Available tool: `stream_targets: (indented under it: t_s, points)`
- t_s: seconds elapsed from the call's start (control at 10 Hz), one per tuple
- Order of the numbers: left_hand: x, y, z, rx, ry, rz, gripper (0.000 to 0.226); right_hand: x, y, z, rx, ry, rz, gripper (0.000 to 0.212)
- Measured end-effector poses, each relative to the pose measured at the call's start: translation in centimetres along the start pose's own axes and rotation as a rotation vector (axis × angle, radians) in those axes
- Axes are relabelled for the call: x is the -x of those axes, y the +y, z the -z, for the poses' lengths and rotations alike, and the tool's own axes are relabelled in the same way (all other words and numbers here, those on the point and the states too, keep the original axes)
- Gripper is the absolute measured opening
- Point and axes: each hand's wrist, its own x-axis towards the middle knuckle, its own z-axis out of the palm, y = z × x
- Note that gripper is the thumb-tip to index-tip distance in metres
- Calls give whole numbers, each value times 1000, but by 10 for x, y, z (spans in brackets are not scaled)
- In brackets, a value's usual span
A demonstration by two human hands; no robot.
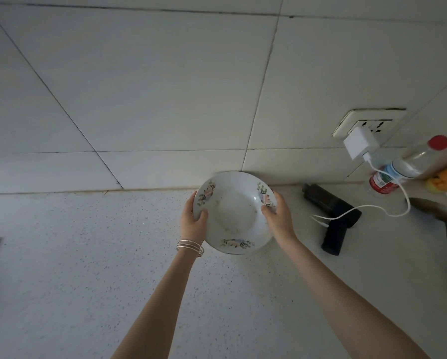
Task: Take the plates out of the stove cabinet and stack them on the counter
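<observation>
A white deep plate (234, 212) with flower prints on its rim is at the back of the speckled counter (87, 255), close to the tiled wall. My left hand (193, 220) grips its left rim, thumb over the edge. My right hand (279, 216) grips its right rim the same way. Whether the plate rests on the counter or hangs just above it cannot be told. The stove cabinet and other plates are out of view.
A black handheld device (331, 216) lies right of the plate with a white cable (388, 211) running to a charger (359, 145) in the wall socket. Bottles (388, 177) stand at the far right. A metal utensil (440, 216) lies near the right edge.
</observation>
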Motion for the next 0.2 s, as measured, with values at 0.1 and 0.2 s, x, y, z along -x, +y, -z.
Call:
stream_targets:
  t_s: [0.1,0.2]
  points:
    - [2,6,9,-18,-42,14,47,7,-12,12,45,-78,28,38]
    - [12,19,19,-36,-68,21,51,25,-32,28,110,-102,109,38]
